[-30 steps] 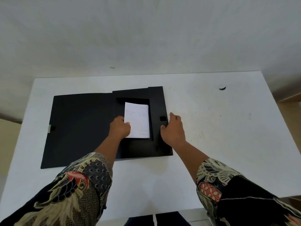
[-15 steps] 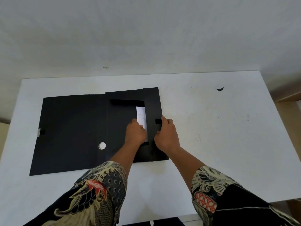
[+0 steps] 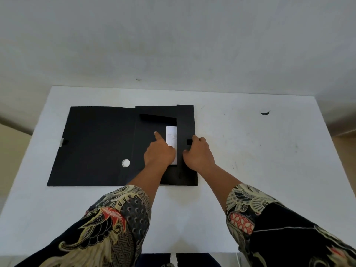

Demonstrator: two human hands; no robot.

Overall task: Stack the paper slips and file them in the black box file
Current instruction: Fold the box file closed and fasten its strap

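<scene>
Both hands are on the black box file (image 3: 96,145), which lies open and flat on the white table (image 3: 260,160). My left hand (image 3: 159,155) is curled up, with one finger (image 3: 159,136) pointing out straight and pressing down on a black flap (image 3: 150,143). That hand is not gripping anything. My right hand (image 3: 199,155) rests on the narrow black flap (image 3: 185,124) at the right side of the file, with its fingers bent over the flap's edge near a small black tab (image 3: 189,142). I cannot tell if it is squeezing the flap or just pushing on it. The paper slips (image 3: 171,137) are inside the file, between the two hands. Only a thin white strip of them shows in the gap between the flaps, and the rest is covered. The big cover of the file is spread out to the left, with a round white hole (image 3: 125,163) near its fold. A little dark mark (image 3: 265,113) sits on the table far to the right, well apart from the file. Patterned sleeves (image 3: 119,224) cover both arms.
</scene>
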